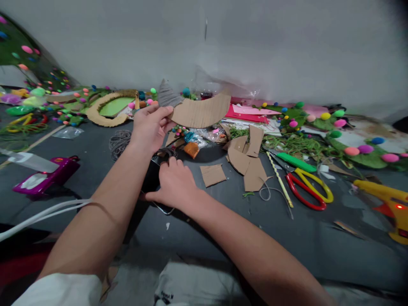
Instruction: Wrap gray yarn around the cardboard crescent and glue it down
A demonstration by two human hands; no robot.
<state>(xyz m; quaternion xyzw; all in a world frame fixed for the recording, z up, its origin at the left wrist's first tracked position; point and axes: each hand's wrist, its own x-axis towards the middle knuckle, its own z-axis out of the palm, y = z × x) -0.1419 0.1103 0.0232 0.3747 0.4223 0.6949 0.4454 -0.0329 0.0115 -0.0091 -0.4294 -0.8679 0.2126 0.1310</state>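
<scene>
My left hand [151, 127] is closed on a curved cardboard piece [204, 111], raised above the table. Grey yarn [168, 94] is wound round the tapered left end of that piece. Lower down, my right hand [177, 182] lies over a flat black object like a phone [151, 177] near the table's front edge, thumb and fingers curled around its sides. Most of that object is hidden under the hand. Behind my left wrist lies a loose coil of grey yarn [119, 143].
Cardboard scraps [239, 161] lie right of centre, beside scissors [309, 189], a green cutter [296, 162] and a twisted yellow stick [280, 180]. A yellow glue gun [385, 199] is at far right. A purple device [47, 176] with a white plug and cable stands left. Pompom-covered decorations line the wall.
</scene>
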